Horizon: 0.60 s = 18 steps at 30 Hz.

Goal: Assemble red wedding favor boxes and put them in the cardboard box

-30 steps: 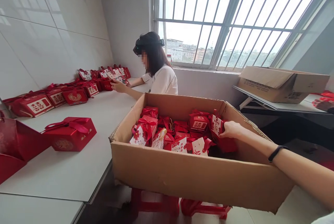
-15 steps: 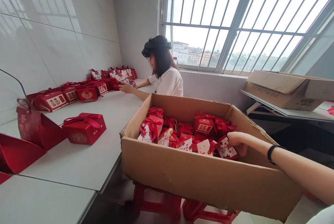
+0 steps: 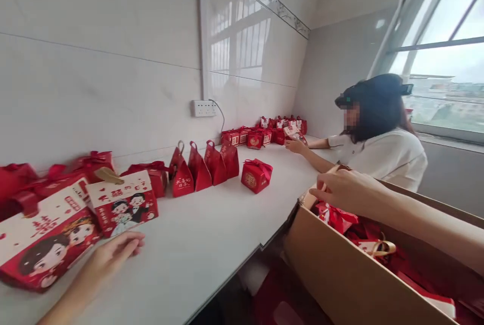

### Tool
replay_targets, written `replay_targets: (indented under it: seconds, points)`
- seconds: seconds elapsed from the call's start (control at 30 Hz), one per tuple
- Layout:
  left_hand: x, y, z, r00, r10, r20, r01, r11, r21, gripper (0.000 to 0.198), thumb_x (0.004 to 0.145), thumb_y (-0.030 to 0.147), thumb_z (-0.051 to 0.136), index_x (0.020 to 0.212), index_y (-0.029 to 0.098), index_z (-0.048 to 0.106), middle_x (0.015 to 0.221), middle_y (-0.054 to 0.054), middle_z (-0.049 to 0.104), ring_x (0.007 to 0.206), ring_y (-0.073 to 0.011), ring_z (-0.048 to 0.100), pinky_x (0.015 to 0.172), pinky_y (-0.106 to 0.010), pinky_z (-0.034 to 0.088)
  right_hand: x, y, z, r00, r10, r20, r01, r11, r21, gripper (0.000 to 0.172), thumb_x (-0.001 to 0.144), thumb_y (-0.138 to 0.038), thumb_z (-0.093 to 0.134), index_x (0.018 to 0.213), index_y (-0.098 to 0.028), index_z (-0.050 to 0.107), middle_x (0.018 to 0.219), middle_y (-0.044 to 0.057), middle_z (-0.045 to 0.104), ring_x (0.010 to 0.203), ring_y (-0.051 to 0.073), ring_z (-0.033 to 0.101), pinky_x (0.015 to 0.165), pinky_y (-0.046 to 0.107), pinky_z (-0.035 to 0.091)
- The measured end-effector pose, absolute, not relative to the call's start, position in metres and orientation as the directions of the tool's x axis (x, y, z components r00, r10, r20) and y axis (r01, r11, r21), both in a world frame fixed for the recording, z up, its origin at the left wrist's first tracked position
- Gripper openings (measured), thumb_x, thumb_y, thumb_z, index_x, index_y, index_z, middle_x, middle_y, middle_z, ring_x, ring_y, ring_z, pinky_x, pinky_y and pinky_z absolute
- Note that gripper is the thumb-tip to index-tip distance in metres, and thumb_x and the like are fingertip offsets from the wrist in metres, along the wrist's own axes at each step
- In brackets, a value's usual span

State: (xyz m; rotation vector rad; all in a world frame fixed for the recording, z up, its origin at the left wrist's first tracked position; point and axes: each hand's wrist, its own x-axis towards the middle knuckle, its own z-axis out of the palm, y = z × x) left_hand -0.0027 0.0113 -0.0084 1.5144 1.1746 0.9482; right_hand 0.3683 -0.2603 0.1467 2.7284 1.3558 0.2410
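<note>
My left hand point(image 3: 115, 257) is over the white table point(image 3: 196, 229), just in front of a red and cream gift box point(image 3: 128, 204) with a cartoon couple and a gold ribbon handle. Its fingers are loosely bent and nothing shows in them. A larger cartoon-printed gift box point(image 3: 56, 239) stands to its left. My right hand point(image 3: 340, 188) reaches across the cardboard box point(image 3: 333, 269), its fingers bent over the rim near the far left corner. The fingertips are partly hidden. Beneath that hand, inside the carton, lies a red gift box with ribbon point(image 3: 338, 219) among several others.
Several red triangular bags point(image 3: 183, 173) stand in a row along the wall. One red ribboned box point(image 3: 256, 176) sits nearer the table edge. A co-worker in a white top point(image 3: 389, 153) handles a box by the far group of red boxes point(image 3: 253, 138). A wall socket point(image 3: 205, 108) has a cable.
The view has swung left, and my left hand now shows over the table. My right hand has moved from the gift boxes at the carton's right side to its far left corner.
</note>
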Motion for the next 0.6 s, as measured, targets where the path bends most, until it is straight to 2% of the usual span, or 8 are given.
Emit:
replay_targets:
  seconds: [0.07, 0.13, 0.2, 0.3, 0.37, 0.43, 0.53, 0.6]
  points:
    - [-0.012, 0.015, -0.015, 0.412, 0.908, 0.081, 0.281, -0.211, 0.936, 0.029, 0.060, 0.043, 0.073, 0.072, 0.016, 0.069, 0.068, -0.002, 0.067, 0.067, -0.0215, 0.063, 0.067, -0.029, 0.052, 0.336, -0.207, 0.143, 0.442, 0.896, 0.040, 0.895, -0.443, 0.054, 0.027, 0.084, -0.040, 0.054, 0.070, -0.019, 0.063, 0.072, 0.011, 0.067, 0.075, 0.031, 0.064, 0.061, 0.035, 0.039]
    - [-0.016, 0.015, -0.019, 0.490, 0.854, 0.174, 0.319, -0.361, 0.876, 0.031, 0.074, 0.046, 0.057, 0.079, 0.017, 0.067, 0.069, -0.002, 0.066, 0.068, -0.0200, 0.063, 0.066, -0.029, 0.052, 0.303, -0.159, 0.133, 0.290, 0.957, -0.004, 0.954, -0.290, -0.074, 0.025, 0.082, -0.034, 0.057, 0.064, -0.017, 0.062, 0.063, 0.009, 0.064, 0.068, 0.026, 0.064, 0.059, 0.031, 0.040]
    - [-0.019, 0.013, -0.022, 0.493, 0.839, 0.231, 0.350, -0.434, 0.830, 0.027, 0.077, 0.041, 0.052, 0.078, 0.017, 0.065, 0.066, -0.002, 0.065, 0.063, -0.0180, 0.062, 0.060, -0.027, 0.050, 0.271, -0.117, 0.117, 0.143, 0.989, -0.039, 0.967, -0.148, -0.206, 0.019, 0.080, -0.029, 0.060, 0.065, -0.018, 0.062, 0.055, 0.003, 0.062, 0.056, 0.020, 0.062, 0.055, 0.027, 0.041]
    - [-0.022, 0.008, -0.023, 0.535, 0.763, 0.363, 0.380, -0.601, 0.703, 0.021, 0.080, 0.031, 0.046, 0.079, 0.018, 0.063, 0.070, -0.002, 0.065, 0.062, -0.0157, 0.061, 0.058, -0.024, 0.048, 0.226, -0.061, 0.088, -0.016, 1.000, -0.004, 0.911, 0.013, -0.412, 0.014, 0.080, -0.031, 0.062, 0.074, -0.019, 0.064, 0.071, 0.002, 0.069, 0.052, 0.015, 0.063, 0.053, 0.024, 0.045]
    - [-0.024, 0.006, -0.024, 0.529, 0.745, 0.407, 0.384, -0.638, 0.667, 0.019, 0.080, 0.026, 0.045, 0.078, 0.019, 0.062, 0.073, -0.002, 0.065, 0.063, -0.0147, 0.061, 0.059, -0.023, 0.047, 0.200, -0.028, 0.067, -0.019, 0.993, 0.118, 0.855, 0.077, -0.513, 0.015, 0.078, -0.029, 0.065, 0.088, -0.018, 0.064, 0.088, 0.006, 0.071, 0.076, 0.019, 0.068, 0.066, 0.025, 0.050]
    - [-0.026, 0.004, -0.025, 0.518, 0.730, 0.445, 0.392, -0.665, 0.635, 0.018, 0.080, 0.021, 0.044, 0.078, 0.019, 0.061, 0.072, -0.001, 0.064, 0.063, -0.0136, 0.060, 0.058, -0.022, 0.046, 0.180, 0.000, 0.046, 0.039, 0.972, 0.232, 0.787, 0.113, -0.607, 0.029, 0.078, -0.029, 0.064, 0.104, -0.016, 0.059, 0.102, 0.011, 0.068, 0.094, 0.023, 0.066, 0.078, 0.030, 0.051]
    - [-0.029, 0.004, -0.026, 0.488, 0.715, 0.501, 0.406, -0.694, 0.595, 0.017, 0.080, 0.016, 0.043, 0.079, 0.020, 0.060, 0.072, 0.000, 0.063, 0.063, -0.0124, 0.059, 0.059, -0.022, 0.045, 0.161, 0.026, 0.017, 0.119, 0.936, 0.331, 0.669, 0.171, -0.724, 0.034, 0.086, -0.037, 0.049, 0.112, -0.015, 0.052, 0.104, 0.013, 0.066, 0.092, 0.022, 0.066, 0.074, 0.032, 0.052]
    - [-0.032, 0.007, -0.025, 0.459, 0.710, 0.535, 0.417, -0.703, 0.576, 0.018, 0.082, 0.015, 0.042, 0.082, 0.020, 0.059, 0.075, -0.001, 0.063, 0.066, -0.0126, 0.060, 0.062, -0.022, 0.046, 0.157, 0.032, 0.000, 0.129, 0.920, 0.371, 0.600, 0.226, -0.768, 0.034, 0.087, -0.046, 0.042, 0.101, -0.017, 0.054, 0.095, 0.010, 0.067, 0.082, 0.021, 0.066, 0.068, 0.031, 0.052]
